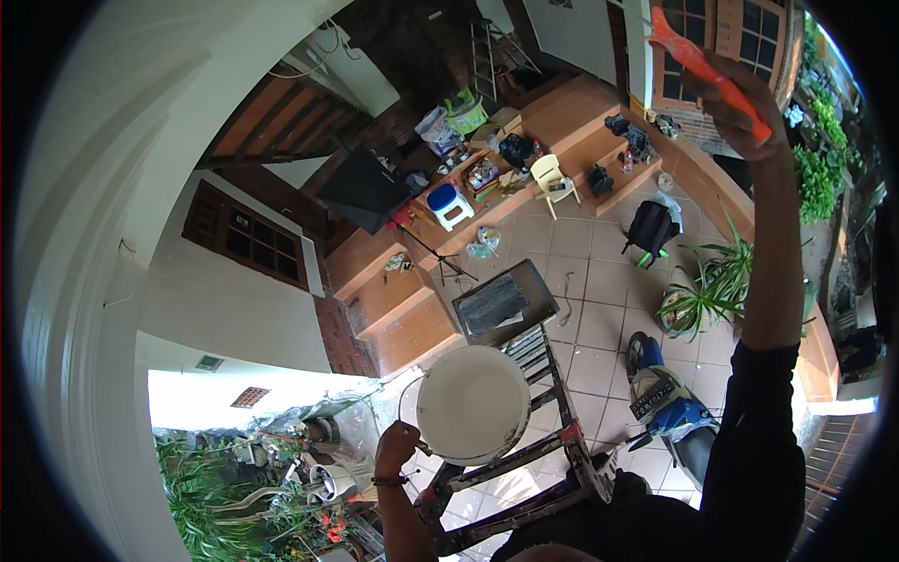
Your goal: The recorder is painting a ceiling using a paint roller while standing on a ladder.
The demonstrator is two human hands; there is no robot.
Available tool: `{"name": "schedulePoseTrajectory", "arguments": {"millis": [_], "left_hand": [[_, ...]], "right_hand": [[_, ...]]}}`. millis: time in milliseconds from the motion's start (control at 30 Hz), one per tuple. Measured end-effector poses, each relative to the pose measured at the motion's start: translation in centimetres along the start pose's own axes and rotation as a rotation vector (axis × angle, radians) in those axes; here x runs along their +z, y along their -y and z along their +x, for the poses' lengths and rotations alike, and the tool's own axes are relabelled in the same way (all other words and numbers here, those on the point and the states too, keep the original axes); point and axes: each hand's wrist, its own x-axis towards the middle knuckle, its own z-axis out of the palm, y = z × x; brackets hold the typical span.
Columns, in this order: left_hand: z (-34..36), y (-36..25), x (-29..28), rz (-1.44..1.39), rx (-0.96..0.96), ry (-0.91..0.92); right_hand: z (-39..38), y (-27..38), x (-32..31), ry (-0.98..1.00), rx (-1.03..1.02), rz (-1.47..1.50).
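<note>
Right hand (744, 98) fingers wrapped round orange handle (707, 70), raised at 1 o'clock near the wall edge. Left hand (397, 444) fingers curled shut on bucket (473, 405) rim at 7 o'clock; bucket sits atop ladder (534, 459), tiled floor (590, 272) far below.

- One white paint bucket (473, 405)
- One orange-handled brush (707, 67)
- One stepladder (543, 426)
- One blue motorbike (670, 407)
- One pale plastic chair (552, 178)
- One blue-topped stool (449, 205)
- One black backpack (651, 228)
- One potted plant (698, 298) on the tiled floor
</note>
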Motion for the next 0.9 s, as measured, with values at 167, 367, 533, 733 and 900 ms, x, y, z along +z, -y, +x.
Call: {"name": "schedulePoseTrajectory", "arguments": {"millis": [167, 367, 533, 733, 900], "left_hand": [[0.1, -0.7, 0.0, -0.025, -0.003, 0.019], [-0.1, -0.6, -0.2, -0.040, 0.001, 0.013], [0.5, -0.6, 0.1, -0.037, 0.043, 0.024], [0.2, 0.0, 0.3, -0.068, -0.001, 0.023], [-0.2, 1.3, 0.4, -0.060, -0.034, 0.000]], "right_hand": [[5.3, -0.8, -1.8, 0.179, -0.012, -0.012], [13.0, -1.3, -2.1, 0.186, 0.075, 0.006], [16.4, 1.0, -0.9, -0.096, 0.115, 0.020], [18.4, 2.5, -2.5, -0.012, 0.203, -0.015], [13.6, 1.6, 1.2, 0.145, 0.341, 0.291]]}}
